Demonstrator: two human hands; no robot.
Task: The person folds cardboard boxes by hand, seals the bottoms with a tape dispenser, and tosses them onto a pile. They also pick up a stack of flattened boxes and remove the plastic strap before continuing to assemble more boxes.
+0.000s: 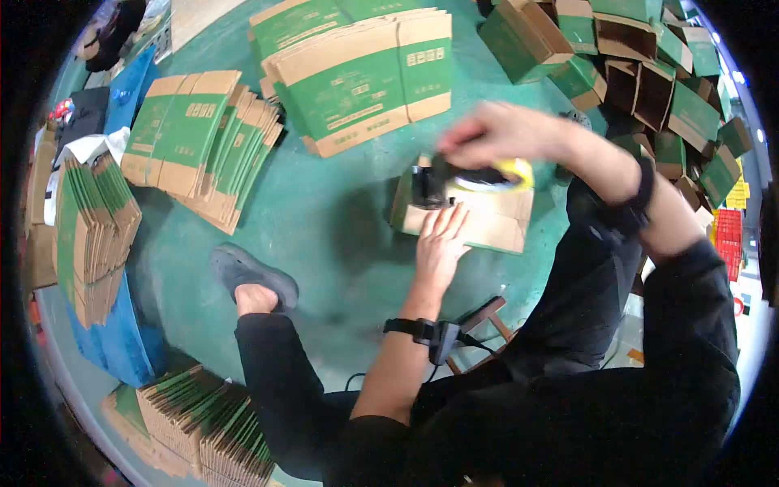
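A green and brown cardboard box (pixel 503 223) stands on the floor in front of me. My left hand (pixel 441 243) lies on its brown top face, fingers stretched out and apart. Over the box's far side, my right hand (pixel 491 138) is blurred by motion and closed on a black tape dispenser (pixel 430 185). A roll of tape with a yellow rim (pixel 519 173) sits in the dispenser, just above the cardboard. Whether tape is stuck to the box there, I cannot make out.
Strapped stacks of flat cartons stand at the back (pixel 365 81), at left (pixel 174 134) and at far left (pixel 93 235). More flat cartons (pixel 203 422) lie at lower left. Formed boxes (pixel 625 40) pile up at right. A wooden stool (pixel 487 312) is beside my leg.
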